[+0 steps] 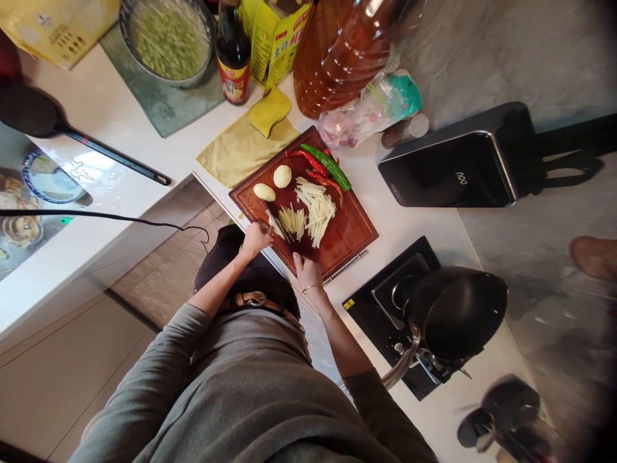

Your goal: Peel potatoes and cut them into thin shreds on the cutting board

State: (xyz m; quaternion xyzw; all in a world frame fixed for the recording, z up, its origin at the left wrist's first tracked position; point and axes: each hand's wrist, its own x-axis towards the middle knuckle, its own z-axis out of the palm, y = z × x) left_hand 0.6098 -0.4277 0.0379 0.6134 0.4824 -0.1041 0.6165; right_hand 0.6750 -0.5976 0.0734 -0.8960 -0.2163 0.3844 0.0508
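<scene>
A wooden cutting board (354, 222) lies at the counter's edge in front of me. My right hand (307, 271) is closed around the handle of a kitchen knife (285, 231), whose blade shows nearly edge-on. To the blade's left, my left hand (258, 239) has its fingers curled against a piece of potato (276, 223). Thin potato strips (315, 209) lie in two heaps right of the knife. Two whole peeled potatoes (282, 176) rest near the board's upper left. Red chilies (313, 161) and a green chili (328, 167) sit at its far corner.
A yellow cloth (245, 151) lies beyond the board. Behind stand a soy sauce bottle (234, 58), a large oil jug (332, 61) and a covered bowl (168, 42). A black knife block (448, 164) stands right, with a wok (463, 315) on the stove.
</scene>
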